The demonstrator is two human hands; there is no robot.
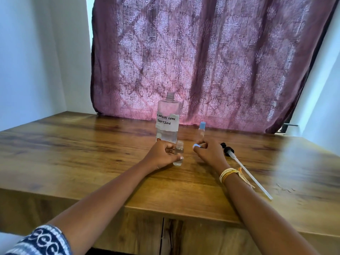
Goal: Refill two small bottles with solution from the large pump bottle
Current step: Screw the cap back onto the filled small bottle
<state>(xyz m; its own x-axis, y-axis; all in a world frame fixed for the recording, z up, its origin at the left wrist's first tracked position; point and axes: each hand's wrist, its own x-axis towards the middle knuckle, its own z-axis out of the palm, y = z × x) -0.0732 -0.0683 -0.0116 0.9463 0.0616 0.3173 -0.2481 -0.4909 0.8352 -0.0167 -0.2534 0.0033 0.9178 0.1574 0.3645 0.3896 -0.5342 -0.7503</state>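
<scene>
Bottles and fittings stood on a brown wooden table (92,144) before a mauve patterned curtain (211,61).

Item one: large clear plastic bottle (168,116), upright at mid-table near the curtain, its threaded neck open with no pump fitted, a white paper label handwritten "CONTACT LENS SOLUTION", clear liquid in the lower part.

Item two: small clear uncapped bottle (178,153), upright just in front of the large bottle, partly filled. The left hand (161,155) gripped it, fingers curled round its far side and thumb across its lower front.

Item three: small clear bottle with a pale blue cap (202,131), upright, to the right of the large bottle and just behind the right hand (209,151).

Item four: small pale blue cap (196,145), pinched at the fingertips of the right hand, near the uncapped bottle's mouth but apart from it. A yellow thread band (228,173) circled the right wrist.

Item five: black pump head with a long white dip tube (246,173), lying flat on the table to the right of the right hand, tube end toward the near edge.

A blue-and-white patterned sleeve (42,242) showed at the lower left.
</scene>
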